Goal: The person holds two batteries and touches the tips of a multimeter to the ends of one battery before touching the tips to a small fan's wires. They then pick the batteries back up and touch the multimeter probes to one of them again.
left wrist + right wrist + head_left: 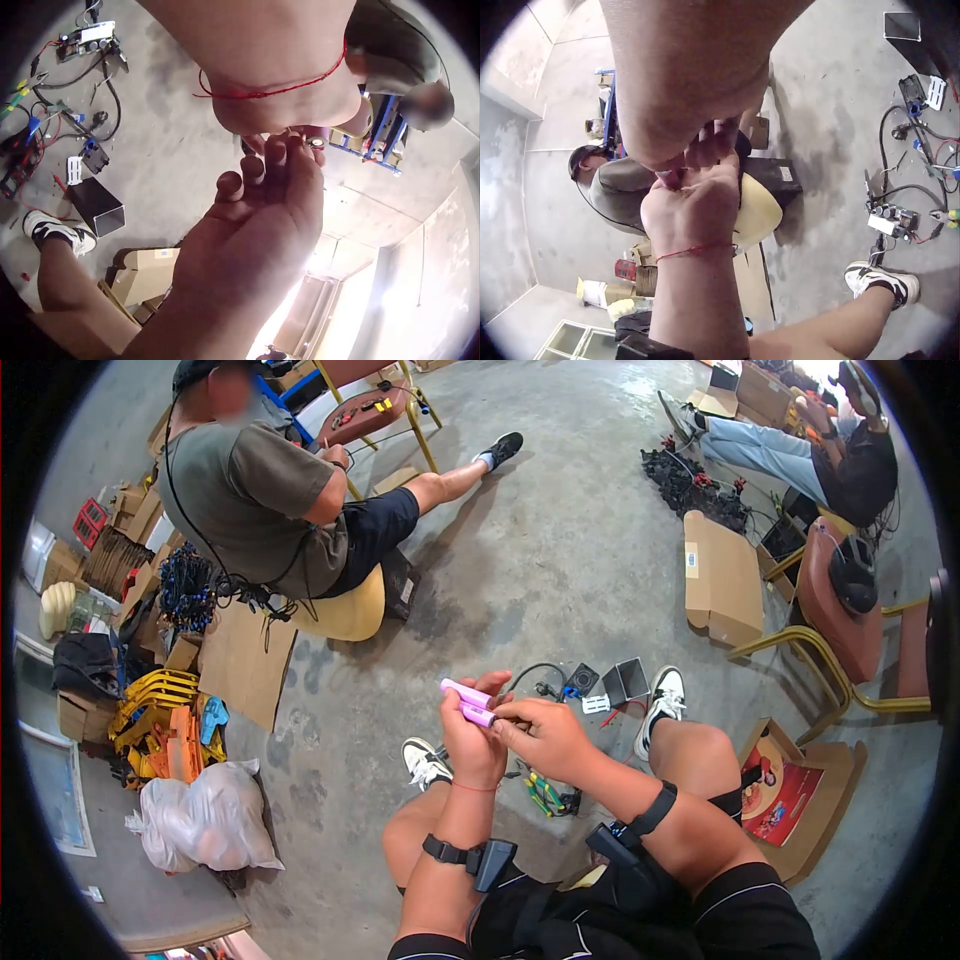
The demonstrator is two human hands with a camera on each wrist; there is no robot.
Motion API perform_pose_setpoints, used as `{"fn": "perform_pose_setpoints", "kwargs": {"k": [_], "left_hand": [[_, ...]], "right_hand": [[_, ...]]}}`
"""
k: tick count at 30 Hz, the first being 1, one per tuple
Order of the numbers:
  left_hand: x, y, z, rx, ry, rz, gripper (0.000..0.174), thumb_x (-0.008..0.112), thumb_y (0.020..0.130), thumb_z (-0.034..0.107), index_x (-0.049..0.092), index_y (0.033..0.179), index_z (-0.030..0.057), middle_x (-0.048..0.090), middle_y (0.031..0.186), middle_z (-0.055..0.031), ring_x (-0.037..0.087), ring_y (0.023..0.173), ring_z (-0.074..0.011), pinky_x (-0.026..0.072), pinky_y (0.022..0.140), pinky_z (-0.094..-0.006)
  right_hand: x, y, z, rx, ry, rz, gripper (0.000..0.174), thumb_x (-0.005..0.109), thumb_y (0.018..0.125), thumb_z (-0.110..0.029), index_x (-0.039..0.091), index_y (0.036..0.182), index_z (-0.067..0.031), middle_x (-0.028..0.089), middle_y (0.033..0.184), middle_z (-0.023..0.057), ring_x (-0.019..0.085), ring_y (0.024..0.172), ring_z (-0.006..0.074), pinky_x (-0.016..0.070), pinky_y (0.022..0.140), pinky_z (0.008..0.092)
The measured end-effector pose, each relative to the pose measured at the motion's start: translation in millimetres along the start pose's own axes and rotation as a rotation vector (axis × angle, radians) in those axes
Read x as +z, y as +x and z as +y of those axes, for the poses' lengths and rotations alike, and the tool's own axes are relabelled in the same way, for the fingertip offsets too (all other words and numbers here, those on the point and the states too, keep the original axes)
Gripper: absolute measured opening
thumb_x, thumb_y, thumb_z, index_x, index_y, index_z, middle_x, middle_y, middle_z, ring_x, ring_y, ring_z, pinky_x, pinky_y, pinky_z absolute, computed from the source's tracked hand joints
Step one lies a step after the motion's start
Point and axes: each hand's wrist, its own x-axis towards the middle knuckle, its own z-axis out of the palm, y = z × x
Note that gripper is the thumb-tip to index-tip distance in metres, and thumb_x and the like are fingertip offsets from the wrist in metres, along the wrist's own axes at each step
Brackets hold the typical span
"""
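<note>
Two pink cylindrical battery cells (466, 693) lie side by side over the palm of my left hand (474, 748), held between its thumb and fingers. My right hand (548, 734) meets it from the right, thumb and curled fingers pinching the near end of the lower cell (476, 714). In the left wrist view a round cell end (316, 142) shows beside the fingertips. The right wrist view shows a bit of pink cell (669, 178) at the left hand, the rest hidden by the right forearm.
On the floor between my feet are a black rectangular tube (626, 682), green-and-yellow pliers (543, 794), cables and a circuit board (86, 41). An open carton (825, 800) lies right, white bags (215, 820) left. A seated person (265, 500) is ahead left, another (850, 460) far right.
</note>
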Motion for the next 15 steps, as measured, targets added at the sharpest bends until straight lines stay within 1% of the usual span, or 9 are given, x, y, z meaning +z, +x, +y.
{"fn": "perform_pose_setpoints", "kwargs": {"k": [4, 8, 9, 10, 12, 13, 15], "left_hand": [[1.3, -0.9, -0.4, 0.050, 0.129, -0.008, 0.028, 0.034, 0.098, 0.036, 0.044, 0.102, 0.0106, 0.065, 0.105, -0.0161, 0.059, 0.107, -0.0286, 0.0478, 0.088, -0.0382], [-0.5, -2.0, 0.1, 0.024, 0.187, -0.005, 0.029, 0.032, 0.099, 0.036, 0.044, 0.102, 0.0097, 0.066, 0.103, -0.0176, 0.059, 0.106, -0.0303, 0.0461, 0.090, -0.0393], [-3.8, -0.9, -2.1, 0.015, 0.195, -0.059, 0.029, 0.030, 0.099, 0.034, 0.044, 0.103, 0.0085, 0.066, 0.103, -0.0196, 0.060, 0.103, -0.0285, 0.0458, 0.089, -0.0384], [-5.5, -0.7, -3.9, 0.006, 0.202, -0.113, 0.029, 0.028, 0.100, 0.031, 0.043, 0.103, 0.0072, 0.066, 0.103, -0.0216, 0.061, 0.099, -0.0267, 0.0454, 0.088, -0.0374], [-2.7, -4.3, -4.9, 0.004, 0.198, -0.109, 0.029, 0.028, 0.100, 0.031, 0.043, 0.103, 0.0067, 0.066, 0.102, -0.0224, 0.061, 0.098, -0.0273, 0.0456, 0.088, -0.0380], [-1.4, -5.7, -5.5, 0.003, 0.194, -0.103, 0.029, 0.028, 0.100, 0.031, 0.043, 0.103, 0.0063, 0.066, 0.102, -0.0231, 0.061, 0.098, -0.0279, 0.0459, 0.087, -0.0385], [-2.6, -5.8, -8.1, 0.019, 0.194, -0.111, 0.029, 0.028, 0.100, 0.031, 0.043, 0.103, 0.0062, 0.066, 0.102, -0.0233, 0.061, 0.097, -0.0288, 0.0462, 0.087, -0.0390]], "right_hand": [[-4.6, 2.2, 1.8, 0.005, -0.038, -0.034, 0.022, 0.065, 0.084, -0.018, 0.068, 0.100, -0.0029, 0.067, 0.088, 0.0160, 0.066, 0.075, 0.0279, 0.0512, 0.067, 0.0353], [-12.2, 2.1, -2.2, -0.026, -0.119, -0.102, 0.020, 0.065, 0.082, -0.019, 0.066, 0.092, -0.0018, 0.066, 0.084, 0.0156, 0.065, 0.074, 0.0293, 0.0509, 0.066, 0.0369], [-13.7, 1.7, -1.9, -0.032, -0.170, -0.135, 0.019, 0.065, 0.081, -0.019, 0.066, 0.089, -0.0016, 0.066, 0.082, 0.0152, 0.064, 0.073, 0.0296, 0.0507, 0.066, 0.0372], [-13.9, 1.1, -1.3, -0.033, -0.172, -0.133, 0.019, 0.065, 0.081, -0.019, 0.066, 0.089, -0.0016, 0.066, 0.082, 0.0152, 0.064, 0.073, 0.0296, 0.0507, 0.066, 0.0372], [-12.4, -0.9, 0.6, -0.079, -0.159, -0.074, 0.017, 0.064, 0.076, -0.018, 0.064, 0.082, -0.0014, 0.064, 0.077, 0.0143, 0.063, 0.069, 0.0296, 0.0500, 0.063, 0.0372], [-11.7, -1.4, 0.5, -0.079, -0.161, -0.073, 0.017, 0.064, 0.076, -0.018, 0.064, 0.082, -0.0014, 0.064, 0.077, 0.0143, 0.063, 0.069, 0.0296, 0.0500, 0.063, 0.0372], [-9.9, -1.3, -0.3, -0.008, -0.074, -0.043, 0.015, 0.063, 0.073, -0.016, 0.063, 0.079, -0.0020, 0.063, 0.073, 0.0135, 0.062, 0.065, 0.0285, 0.0494, 0.061, 0.0366]]}}
